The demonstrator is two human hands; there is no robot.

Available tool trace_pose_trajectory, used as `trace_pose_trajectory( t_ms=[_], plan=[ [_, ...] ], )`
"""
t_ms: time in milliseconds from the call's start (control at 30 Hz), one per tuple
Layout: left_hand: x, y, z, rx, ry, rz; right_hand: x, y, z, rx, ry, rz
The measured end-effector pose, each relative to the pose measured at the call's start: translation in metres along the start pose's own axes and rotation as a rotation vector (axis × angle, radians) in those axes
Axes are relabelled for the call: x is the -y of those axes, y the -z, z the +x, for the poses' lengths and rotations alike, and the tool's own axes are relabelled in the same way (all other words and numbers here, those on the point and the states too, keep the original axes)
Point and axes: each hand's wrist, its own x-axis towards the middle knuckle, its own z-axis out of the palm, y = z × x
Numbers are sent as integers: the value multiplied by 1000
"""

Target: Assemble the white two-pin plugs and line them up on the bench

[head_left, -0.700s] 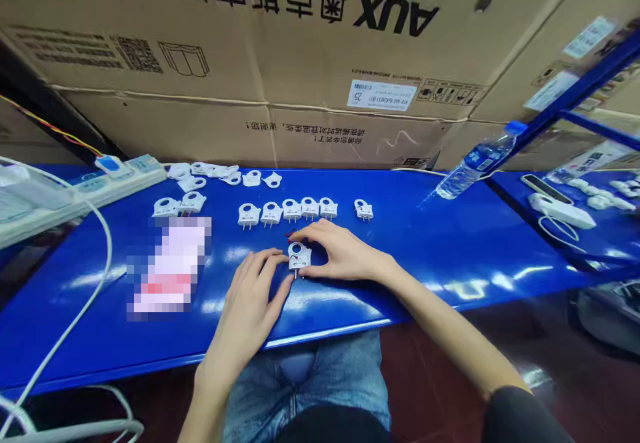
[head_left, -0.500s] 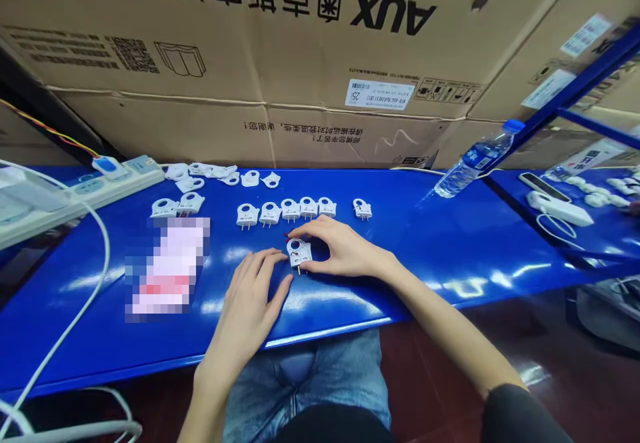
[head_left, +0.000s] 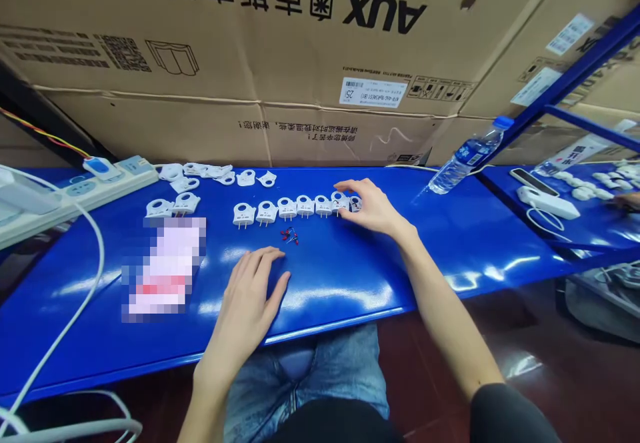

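Where a row of five white plugs point(head_left: 287, 210) is laid on the blue table point(head_left: 465, 236), prongs pointed toward the near edge, other things are spread to either side. Well left of the row, a white power strip point(head_left: 135, 173) is seen; nearer its left end, two more white plugs point(head_left: 185, 205) are placed beyond a pixelated pink patch point(head_left: 167, 266), whose nature cannot be told. Behind the row's left part, loose white pieces point(head_left: 209, 171) are gathered. In front of the row, the left hand point(head_left: 249, 289) is rested on the table, its grip held apart around nothing. Just before the row's middle, small red parts point(head_left: 289, 235) with thin wire legs are clustered. At the row's right end, a white plug point(head_left: 341, 208) is clamped in the grip of the right hand point(head_left: 367, 207), by which a neighbouring plug point(head_left: 355, 200) is partly covered. Right of the row, a water bottle point(head_left: 469, 156) and, farther off, a phone point(head_left: 534, 181) are placed.
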Motion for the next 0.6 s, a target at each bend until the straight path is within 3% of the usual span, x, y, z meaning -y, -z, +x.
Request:
trace_pose_trajectory(
  t_ms=[300, 600],
  plan=[
    [0, -1, -1, -1, 9, 7, -5, -7, 1, 132, -35, -97],
    [0, -1, -1, 0, 12, 7, 13, -21, 1, 94, 14, -106]
  ],
)
